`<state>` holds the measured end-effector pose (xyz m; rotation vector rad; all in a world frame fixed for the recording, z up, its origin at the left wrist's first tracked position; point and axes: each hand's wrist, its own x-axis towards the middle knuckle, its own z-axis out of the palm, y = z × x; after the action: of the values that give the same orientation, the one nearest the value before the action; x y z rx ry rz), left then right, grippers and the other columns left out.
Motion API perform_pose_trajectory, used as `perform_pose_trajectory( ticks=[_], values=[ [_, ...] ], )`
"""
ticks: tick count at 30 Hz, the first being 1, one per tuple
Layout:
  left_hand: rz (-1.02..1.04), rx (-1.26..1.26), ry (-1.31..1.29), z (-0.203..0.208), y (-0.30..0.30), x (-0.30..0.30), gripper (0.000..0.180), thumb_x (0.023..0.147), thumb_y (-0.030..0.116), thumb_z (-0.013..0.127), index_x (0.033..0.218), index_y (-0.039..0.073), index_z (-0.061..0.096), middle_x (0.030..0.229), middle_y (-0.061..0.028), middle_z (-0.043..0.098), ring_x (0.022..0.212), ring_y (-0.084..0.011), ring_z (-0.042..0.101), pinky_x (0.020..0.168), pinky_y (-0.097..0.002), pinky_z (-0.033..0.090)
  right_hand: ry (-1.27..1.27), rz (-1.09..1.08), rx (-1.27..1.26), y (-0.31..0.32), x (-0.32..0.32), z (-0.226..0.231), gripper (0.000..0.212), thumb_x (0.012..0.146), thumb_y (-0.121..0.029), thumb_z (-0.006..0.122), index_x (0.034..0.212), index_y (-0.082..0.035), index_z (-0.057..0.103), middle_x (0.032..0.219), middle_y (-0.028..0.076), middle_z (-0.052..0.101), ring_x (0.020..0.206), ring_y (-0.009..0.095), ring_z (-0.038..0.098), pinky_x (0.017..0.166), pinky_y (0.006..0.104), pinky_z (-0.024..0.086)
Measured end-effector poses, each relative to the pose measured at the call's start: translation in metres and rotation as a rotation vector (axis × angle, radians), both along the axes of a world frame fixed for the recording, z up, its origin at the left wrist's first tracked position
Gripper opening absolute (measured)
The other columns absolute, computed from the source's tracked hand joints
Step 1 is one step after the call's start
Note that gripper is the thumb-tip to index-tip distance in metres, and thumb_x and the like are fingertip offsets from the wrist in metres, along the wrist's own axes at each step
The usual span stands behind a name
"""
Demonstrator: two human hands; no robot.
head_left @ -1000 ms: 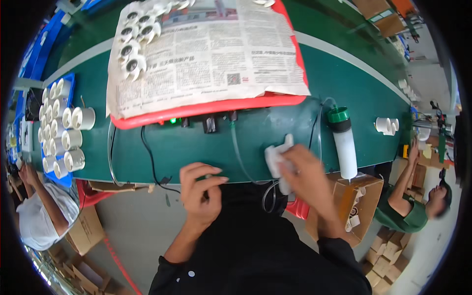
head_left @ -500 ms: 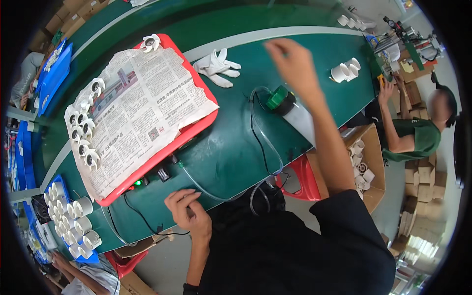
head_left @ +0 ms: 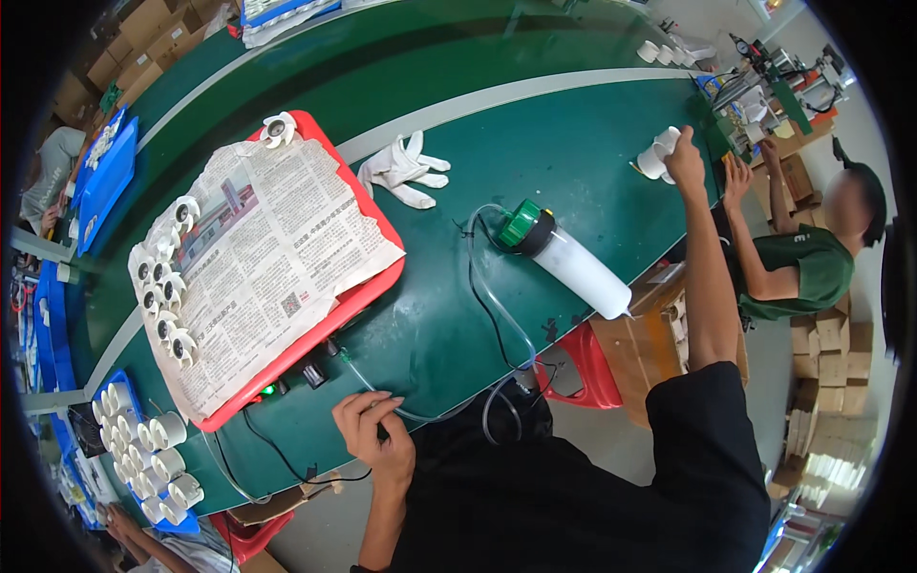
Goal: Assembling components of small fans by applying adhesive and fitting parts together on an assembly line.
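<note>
White fitting half hidden behind right hand.

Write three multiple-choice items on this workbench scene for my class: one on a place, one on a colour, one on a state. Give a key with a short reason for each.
1. Where do the white gloves lie?
A. on the green table, beside the red tray
B. on the newspaper
C. on the floor

2. What colour is the cap of the white bottle?
A. red
B. green
C. blue

3. What is the right hand doing?
A. resting flat at the near edge
B. reaching far out to white fittings
C. lifting the bottle

Key: 1 A, the gloves rest on bare table just right of the red tray. 2 B, the cap is green. 3 B, the arm is stretched out and the hand is at the white fittings.
</note>
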<state>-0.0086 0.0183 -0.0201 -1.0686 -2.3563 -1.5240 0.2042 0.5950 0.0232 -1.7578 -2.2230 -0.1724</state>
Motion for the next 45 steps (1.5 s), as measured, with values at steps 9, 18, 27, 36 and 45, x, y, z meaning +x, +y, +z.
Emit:
perform_pose_trajectory(
  ticks=[9,18,27,36,45],
  values=[
    [0.055,0.026,0.015,-0.003,-0.004,-0.002,0.024,0.070,-0.014,0.058,0.080,0.005,0.068,0.090,-0.0070,0.064,0.090,-0.0292,0.054,0.080,-0.0377,0.044,-0.107,0.044,-0.015,0.038,0.022,0.008,0.032,0.080,-0.021,0.064,0.106,-0.004,0.067,0.110,0.024,0.067,0.104,0.040,0.065,0.087,0.0472,0.052],
    [0.010,0.063,0.013,-0.005,-0.006,-0.006,0.028,0.073,0.002,0.065,0.100,0.004,0.062,0.102,-0.0092,0.065,0.100,-0.0302,0.052,0.091,-0.0399,0.043,0.404,0.898,-0.479,-0.347,-0.107,0.100,0.029,0.080,0.005,0.060,0.107,-0.002,0.067,0.085,0.008,0.062,0.070,0.019,0.058,0.067,0.0307,0.049],
    [-0.154,-0.303,-0.028,0.004,0.006,-0.009,0.081,0.066,0.015,0.088,0.135,0.003,0.047,0.128,-0.0129,0.057,0.129,-0.0358,0.040,0.106,-0.0442,0.034,0.361,0.944,-0.378,-0.426,-0.130,0.037,0.029,0.082,-0.012,0.073,0.107,-0.002,0.063,0.084,0.009,0.061,0.080,0.027,0.057,0.074,0.0380,0.046],
    [-0.155,-0.136,-0.169,0.002,0.003,-0.010,0.084,0.064,0.011,0.088,0.135,0.003,0.044,0.125,-0.0104,0.060,0.131,-0.0318,0.035,0.108,-0.0438,0.030,-0.087,0.560,-0.031,-0.297,-0.099,-0.003,0.065,0.081,-0.030,0.076,0.137,-0.011,0.048,0.110,0.017,0.064,0.104,0.037,0.060,0.084,0.0445,0.049],
    [-0.122,-0.107,-0.136,0.003,0.005,-0.010,0.063,0.063,0.019,0.086,0.120,0.009,0.061,0.119,-0.0058,0.060,0.123,-0.0313,0.045,0.104,-0.0424,0.034,0.983,0.887,-0.297,-0.254,-0.068,0.072,0.057,0.077,-0.028,0.075,0.121,0.006,0.058,0.101,0.016,0.065,0.095,0.027,0.062,0.083,0.0396,0.052]
  ],
)
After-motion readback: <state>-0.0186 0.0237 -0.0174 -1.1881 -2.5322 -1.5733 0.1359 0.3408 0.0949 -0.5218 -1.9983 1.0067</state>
